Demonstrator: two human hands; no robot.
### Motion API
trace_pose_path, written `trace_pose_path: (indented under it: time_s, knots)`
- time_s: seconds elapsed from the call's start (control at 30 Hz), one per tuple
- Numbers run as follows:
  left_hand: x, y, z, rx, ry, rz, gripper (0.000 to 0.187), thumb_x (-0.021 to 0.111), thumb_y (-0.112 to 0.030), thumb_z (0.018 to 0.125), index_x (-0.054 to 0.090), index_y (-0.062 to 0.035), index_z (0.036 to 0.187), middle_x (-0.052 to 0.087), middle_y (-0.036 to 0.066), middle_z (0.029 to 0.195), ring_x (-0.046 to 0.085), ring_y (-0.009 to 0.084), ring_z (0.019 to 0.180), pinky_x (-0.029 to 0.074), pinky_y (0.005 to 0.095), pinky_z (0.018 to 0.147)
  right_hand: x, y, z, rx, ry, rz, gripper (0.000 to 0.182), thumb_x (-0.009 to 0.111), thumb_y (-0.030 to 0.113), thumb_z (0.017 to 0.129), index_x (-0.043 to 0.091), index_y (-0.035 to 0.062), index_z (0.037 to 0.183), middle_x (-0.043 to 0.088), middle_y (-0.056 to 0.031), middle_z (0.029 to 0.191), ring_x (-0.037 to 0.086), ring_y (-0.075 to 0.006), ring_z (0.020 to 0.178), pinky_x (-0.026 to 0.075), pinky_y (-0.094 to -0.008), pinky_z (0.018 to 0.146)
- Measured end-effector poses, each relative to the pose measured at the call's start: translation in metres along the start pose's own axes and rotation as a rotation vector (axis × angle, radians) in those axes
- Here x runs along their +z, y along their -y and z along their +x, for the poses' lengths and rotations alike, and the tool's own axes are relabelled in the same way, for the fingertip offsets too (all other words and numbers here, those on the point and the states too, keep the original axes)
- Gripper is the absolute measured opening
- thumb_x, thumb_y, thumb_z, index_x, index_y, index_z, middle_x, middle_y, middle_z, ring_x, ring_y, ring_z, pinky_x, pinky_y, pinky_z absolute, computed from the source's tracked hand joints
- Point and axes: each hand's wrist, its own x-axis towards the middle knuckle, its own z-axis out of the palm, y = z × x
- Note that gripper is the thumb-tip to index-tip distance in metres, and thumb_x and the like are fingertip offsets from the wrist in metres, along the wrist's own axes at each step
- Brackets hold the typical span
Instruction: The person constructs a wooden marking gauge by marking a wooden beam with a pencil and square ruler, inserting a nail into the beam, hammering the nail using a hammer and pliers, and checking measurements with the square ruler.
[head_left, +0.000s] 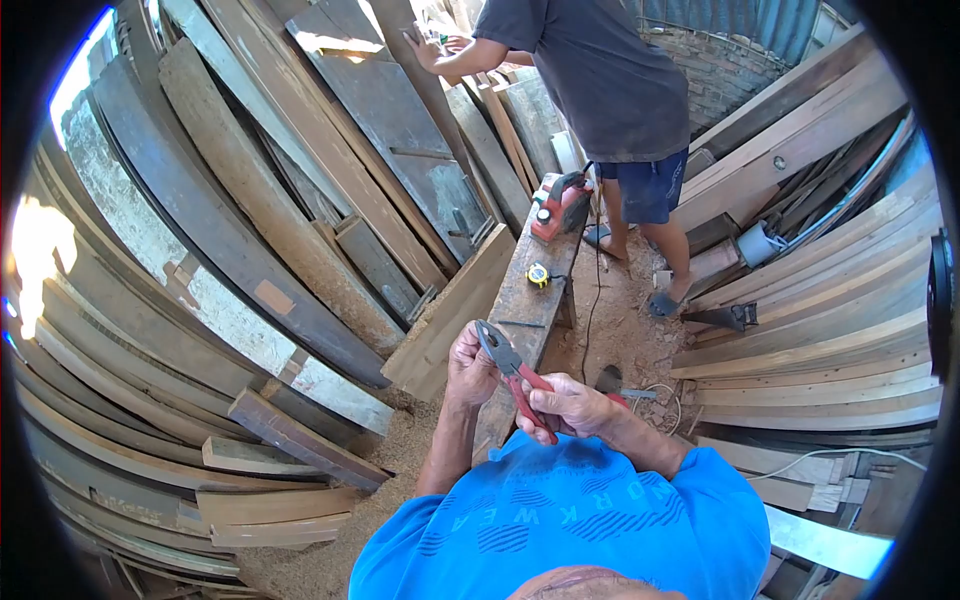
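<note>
Combination pliers [502,352] with red handles are held in front of my chest, jaws pointing up and away from me. My right hand [578,405] is wrapped around their handles. Beside the jaws, my left hand [472,366] has its fingers curled together in a pinch; what sits between them is too small or hidden to make out. Beyond my hands, a thin dark rod [521,323] lies on a narrow wooden bench [519,295]. Farther along the bench are a yellow tape measure [539,275] and a red power tool [549,212].
A co-worker [620,90] in a dark shirt stands past the bench, hands at the leaning boards. Planks [240,200] lean on the left; stacked timber [830,330] fills the right. A black cord [596,300] runs over the sawdust-covered floor [625,335].
</note>
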Motion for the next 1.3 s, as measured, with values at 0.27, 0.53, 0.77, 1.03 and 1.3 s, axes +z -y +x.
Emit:
trace_pose_path:
  time_s: [0.27,0.53,0.77,1.03,1.3]
  knots:
    - [0.013,-0.019,0.0,0.061,-0.049,0.051,0.026,0.073,-0.028,0.092,0.057,-0.008,0.099,0.059,0.008,0.091,0.059,0.0138,0.076,0.051,0.0278,0.063,0.006,0.004,-0.005,-0.048,0.148,0.222,0.027,0.056,0.02,0.102,0.052,0.0001,0.121,0.059,-0.0332,0.127,0.071,-0.0344,0.102,0.059,-0.0456,0.088]
    - [-0.007,-0.02,-0.011,0.082,-0.008,0.192,0.028,0.075,-0.028,0.091,0.059,-0.0059,0.098,0.063,0.008,0.093,0.061,0.0126,0.078,0.051,0.0263,0.067,0.007,-0.006,-0.001,-0.026,0.213,0.339,0.028,0.054,0.02,0.104,0.053,-0.0007,0.122,0.05,-0.0402,0.135,0.065,-0.0445,0.113,0.057,-0.0514,0.093]
    - [0.002,-0.04,-0.014,0.082,-0.038,0.302,0.028,0.075,-0.027,0.091,0.059,-0.0047,0.095,0.06,0.004,0.092,0.055,0.0098,0.077,0.045,0.0249,0.065,0.005,-0.009,0.003,-0.014,0.245,0.365,0.029,0.052,0.022,0.105,0.054,-0.0005,0.121,0.051,-0.0423,0.131,0.068,-0.0431,0.106,0.059,-0.0486,0.09]
    - [-0.006,-0.036,-0.012,0.039,-0.027,0.392,0.021,0.069,-0.021,0.096,0.056,-0.0048,0.093,0.058,0.002,0.088,0.054,0.0084,0.077,0.044,0.0242,0.066,0.006,-0.015,0.004,-0.054,0.196,0.335,0.026,0.051,0.023,0.105,0.051,-0.0001,0.118,0.06,-0.036,0.124,0.072,-0.0358,0.097,0.062,-0.0479,0.082]
    - [0.003,-0.038,-0.001,0.058,0.052,0.326,0.019,0.067,-0.021,0.098,0.059,-0.0039,0.097,0.063,0.001,0.09,0.057,0.0064,0.077,0.047,0.0225,0.066,0.006,-0.02,0.001,-0.09,0.121,0.262,0.033,0.052,0.034,0.105,0.052,0.0073,0.125,0.068,-0.0203,0.104,0.063,-0.0183,0.071,0.052,-0.0309,0.06]
